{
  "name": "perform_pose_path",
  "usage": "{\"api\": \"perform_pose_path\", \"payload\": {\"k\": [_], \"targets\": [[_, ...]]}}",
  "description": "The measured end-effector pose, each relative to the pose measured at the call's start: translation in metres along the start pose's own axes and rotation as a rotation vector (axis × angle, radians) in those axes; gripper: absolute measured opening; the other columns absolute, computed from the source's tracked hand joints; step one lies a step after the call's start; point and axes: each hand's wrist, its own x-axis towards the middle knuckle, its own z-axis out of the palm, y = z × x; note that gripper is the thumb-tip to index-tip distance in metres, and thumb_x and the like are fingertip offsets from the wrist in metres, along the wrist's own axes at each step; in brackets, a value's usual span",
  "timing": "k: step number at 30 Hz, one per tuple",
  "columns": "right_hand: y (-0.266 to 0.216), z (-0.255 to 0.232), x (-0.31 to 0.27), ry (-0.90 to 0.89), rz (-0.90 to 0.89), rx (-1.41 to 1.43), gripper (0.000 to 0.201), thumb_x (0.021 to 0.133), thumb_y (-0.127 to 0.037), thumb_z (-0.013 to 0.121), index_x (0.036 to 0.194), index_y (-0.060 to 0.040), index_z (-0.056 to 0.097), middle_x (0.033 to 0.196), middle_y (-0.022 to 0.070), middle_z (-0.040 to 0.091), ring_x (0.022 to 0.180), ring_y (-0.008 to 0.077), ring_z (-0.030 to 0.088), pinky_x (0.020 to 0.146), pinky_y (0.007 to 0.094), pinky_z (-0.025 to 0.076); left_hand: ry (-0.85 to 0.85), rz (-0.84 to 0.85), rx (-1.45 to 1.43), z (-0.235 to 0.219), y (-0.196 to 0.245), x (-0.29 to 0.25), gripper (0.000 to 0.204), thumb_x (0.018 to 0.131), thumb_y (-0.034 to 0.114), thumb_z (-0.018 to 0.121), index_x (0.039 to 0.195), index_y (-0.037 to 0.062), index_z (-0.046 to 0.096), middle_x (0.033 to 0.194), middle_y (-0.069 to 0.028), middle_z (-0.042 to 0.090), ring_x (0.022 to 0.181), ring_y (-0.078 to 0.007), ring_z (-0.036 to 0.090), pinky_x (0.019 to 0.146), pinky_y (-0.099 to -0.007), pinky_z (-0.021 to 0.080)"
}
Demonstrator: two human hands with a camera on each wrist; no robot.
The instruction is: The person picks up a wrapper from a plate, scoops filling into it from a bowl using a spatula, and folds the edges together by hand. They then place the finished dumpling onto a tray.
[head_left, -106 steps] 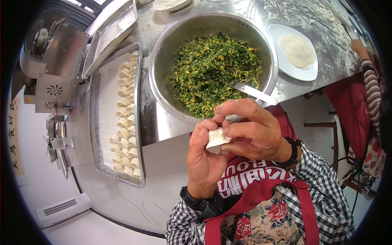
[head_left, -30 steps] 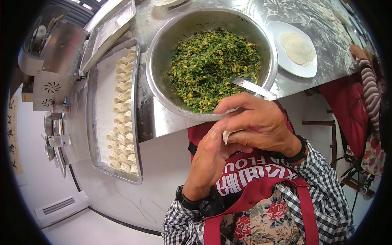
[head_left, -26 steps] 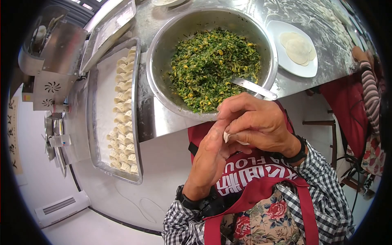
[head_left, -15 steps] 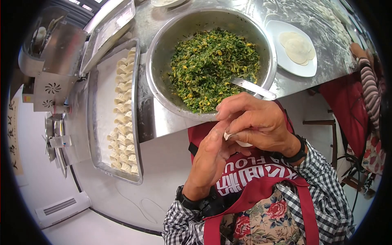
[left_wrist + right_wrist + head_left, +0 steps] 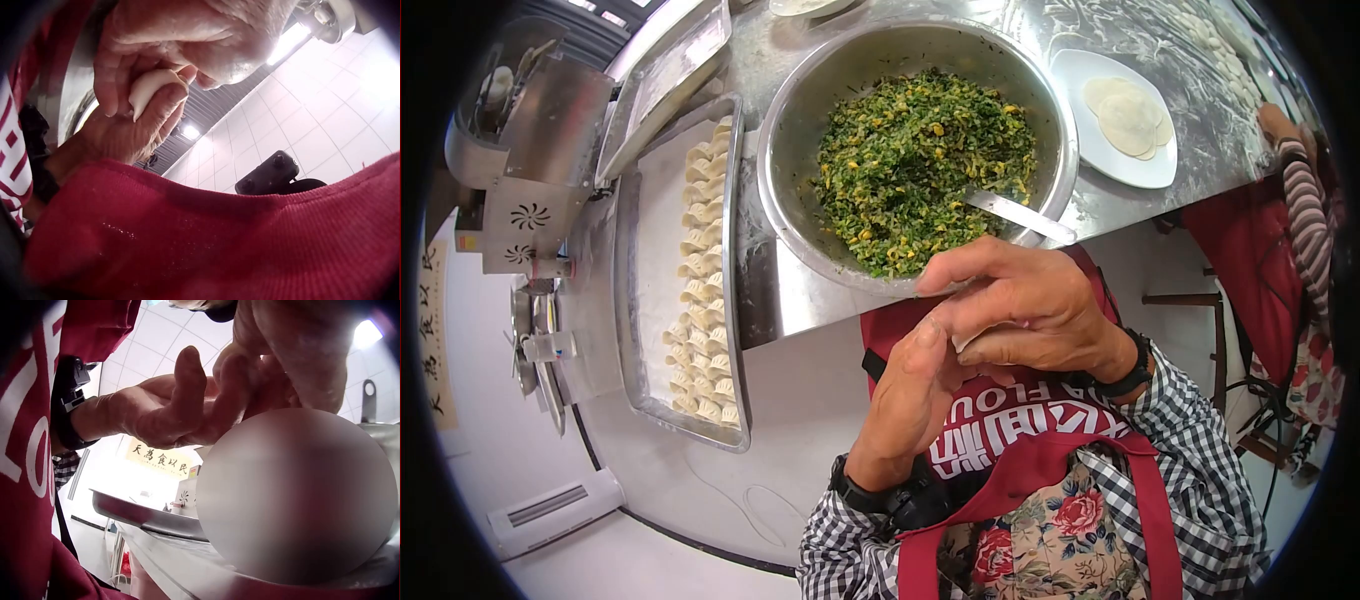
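Note:
Both hands meet around a pale dumpling [image 5: 959,342], held up in front of the apron just off the table's near edge. My right hand [image 5: 1030,310] pinches its edge between thumb and fingers. Cupped against the other side, my left hand [image 5: 910,385] supports it with curled fingers. In the left wrist view, the smooth white dough [image 5: 150,90] shows between the right thumb and the fingers around it. Most of the dumpling is hidden by the hands in the head view. Beyond the hands stands a large steel bowl [image 5: 778,215] of chopped green and yellow filling [image 5: 930,170].
A flat metal-handled utensil [image 5: 1025,217] leans on the bowl's rim. At right is a white plate [image 5: 1135,177] with round wrappers [image 5: 1130,120]. At left, a tray [image 5: 655,220] holds rows of pleated dumplings [image 5: 700,300]. Another person's striped sleeve [image 5: 1300,200] shows far right.
The dumpling showed its pleated side between the fingers at first; now it is turned and mostly covered. The right fingers have since shifted along its edge, closer over the left hand.

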Motion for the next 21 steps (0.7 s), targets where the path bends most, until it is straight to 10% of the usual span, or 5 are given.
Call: {"api": "perform_pose_path", "payload": {"k": [21], "targets": [[0.009, -0.004, -0.003, -0.143, -0.111, 0.083, 0.016, 0.068, -0.008, 0.072, 0.08, -0.0025, 0.063, 0.107, 0.017, 0.055, 0.094, 0.0255, 0.058, 0.079, 0.0328, 0.048, -0.02, -0.011, 0.083, -0.001, -0.001, 0.0, 0.056, 0.095, 0.041, 0.02, 0.129, -0.0026, 0.031, 0.124, -0.0182, 0.043, 0.111, -0.0316, 0.048, 0.089, -0.0462, 0.044]]}}
